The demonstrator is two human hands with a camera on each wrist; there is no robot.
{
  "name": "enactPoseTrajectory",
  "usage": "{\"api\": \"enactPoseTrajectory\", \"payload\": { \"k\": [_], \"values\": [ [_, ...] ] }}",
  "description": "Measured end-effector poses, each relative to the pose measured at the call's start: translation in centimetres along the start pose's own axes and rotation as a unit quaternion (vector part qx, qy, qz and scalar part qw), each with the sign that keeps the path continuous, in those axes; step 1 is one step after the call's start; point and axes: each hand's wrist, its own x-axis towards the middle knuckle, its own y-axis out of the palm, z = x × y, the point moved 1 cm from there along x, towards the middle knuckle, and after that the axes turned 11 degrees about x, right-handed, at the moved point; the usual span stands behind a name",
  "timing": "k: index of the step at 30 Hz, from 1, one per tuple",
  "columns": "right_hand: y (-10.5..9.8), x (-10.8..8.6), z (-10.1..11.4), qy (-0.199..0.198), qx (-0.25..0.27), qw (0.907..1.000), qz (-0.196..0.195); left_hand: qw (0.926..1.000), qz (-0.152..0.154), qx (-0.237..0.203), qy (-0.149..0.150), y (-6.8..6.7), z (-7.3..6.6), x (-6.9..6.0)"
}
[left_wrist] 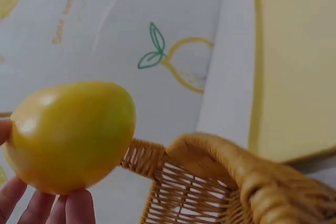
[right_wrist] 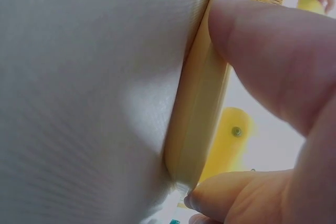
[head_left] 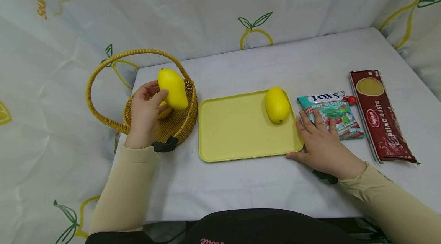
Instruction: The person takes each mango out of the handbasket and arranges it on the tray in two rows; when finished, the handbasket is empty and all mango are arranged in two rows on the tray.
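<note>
My left hand (head_left: 142, 112) holds a yellow mango (head_left: 173, 88) between thumb and fingers, above the wicker basket (head_left: 187, 127). The left wrist view shows the smooth mango (left_wrist: 73, 135) from close by, the fingertips under it. Inside the basket, another yellow fruit (head_left: 166, 112) is partly hidden by the hand. A second mango (head_left: 277, 104) lies at the right end of the yellow tray (head_left: 231, 129). Fingers spread, my right hand (head_left: 322, 144) touches the tray's near right corner with its thumb; some fingers lie over the Fox's candy bag (head_left: 348, 123).
A long dark red Primo Gusto pasta pack (head_left: 382, 121) lies at the right, beside the candy bag. The basket's tall arched handle (head_left: 90, 87) rises at the left. A lemon-print curtain (head_left: 206, 10) hangs behind the white-covered table (head_left: 241, 186).
</note>
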Motion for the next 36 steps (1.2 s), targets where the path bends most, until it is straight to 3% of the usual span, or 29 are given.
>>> {"api": "enactPoseTrajectory", "payload": {
  "k": [3,7,11,15,19,23,28,36],
  "values": [
    [0.0,0.0,0.0,0.0,0.0,1.0,-0.001,0.9988,0.022,-0.03,0.032,0.7,-0.4,-1.3],
    [0.0,0.0,-0.1,0.0,-0.002,1.0,-0.001,0.9938,0.056,-0.071,0.065,2.9,-0.7,-3.0],
    [0.0,0.1,0.0,0.003,0.001,1.0,0.0,0.9901,0.094,-0.089,0.056,5.9,-0.5,-4.7],
    [0.0,0.2,0.1,0.003,0.003,1.0,0.001,0.9901,0.121,-0.067,0.024,9.0,0.7,-5.7],
    [0.1,0.2,0.1,0.004,0.004,1.0,0.0,0.9912,0.118,-0.059,-0.016,11.5,2.3,-5.5],
    [0.1,0.1,0.1,0.007,0.004,1.0,0.001,0.9908,0.101,-0.07,-0.057,13.2,3.9,-4.8],
    [0.2,0.1,-0.1,0.004,0.006,1.0,-0.002,0.9913,0.083,-0.065,-0.08,14.0,4.8,-4.0],
    [0.2,0.1,-0.2,0.007,0.008,0.9999,0.001,0.9913,0.083,-0.023,-0.1,14.4,5.6,-3.0]
  ]
}}
